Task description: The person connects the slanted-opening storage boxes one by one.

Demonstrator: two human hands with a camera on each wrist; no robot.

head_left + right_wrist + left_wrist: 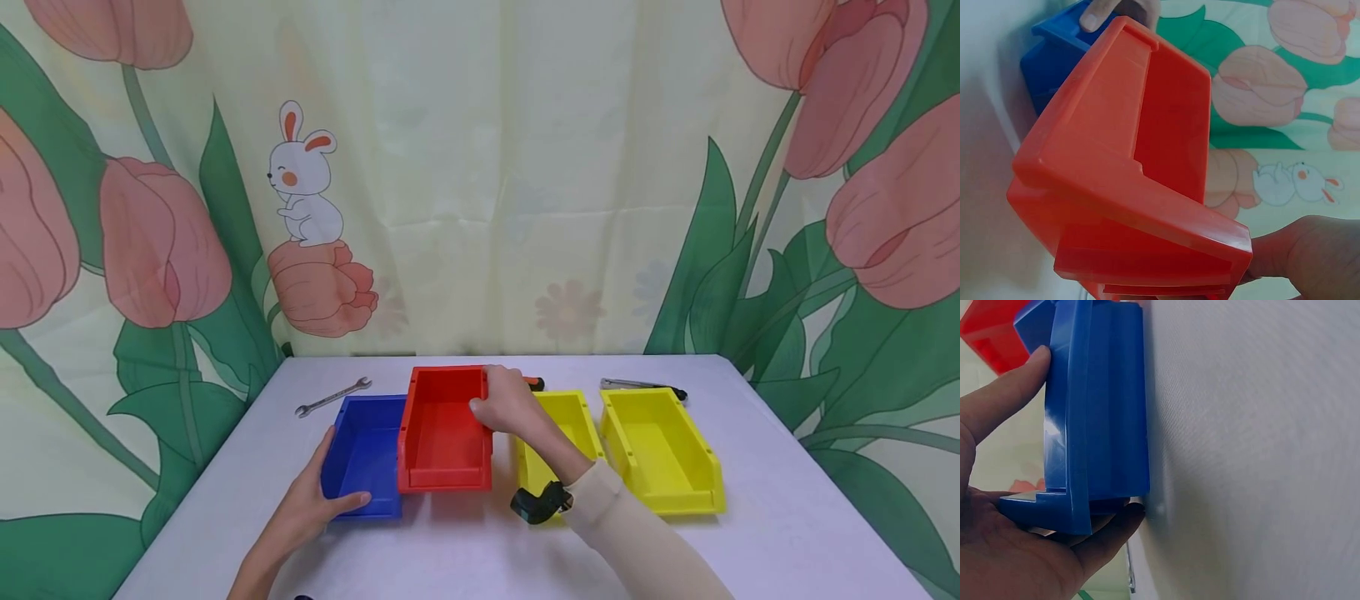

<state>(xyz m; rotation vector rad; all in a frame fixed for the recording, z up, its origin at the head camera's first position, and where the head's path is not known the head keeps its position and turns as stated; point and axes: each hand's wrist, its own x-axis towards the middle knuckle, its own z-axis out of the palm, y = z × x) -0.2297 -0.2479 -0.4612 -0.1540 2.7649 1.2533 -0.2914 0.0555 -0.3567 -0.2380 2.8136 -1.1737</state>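
Note:
My right hand (pixel 513 404) grips the right wall of a red plastic bin (pixel 444 442), holding it above the table with its low front toward me. The red bin (pixel 1094 131) looks empty, and its underside is off the surface in the right wrist view. At its left, a blue plastic bin (pixel 366 458) stands on the table, partly overlapped by the red one. My left hand (pixel 311 500) holds the blue bin at its front left corner. In the left wrist view the thumb lies on the front rim of the blue bin (pixel 1110 412) and the fingers reach along its side.
Two yellow bins (pixel 660 450) stand to the right, one partly behind my right forearm. A wrench (pixel 333 397) lies at the back left. Behind the yellow bins are an orange-and-black tool end (pixel 535 383) and a silver tool with a dark tip (pixel 637 384). A patterned curtain (pixel 450 167) hangs behind.

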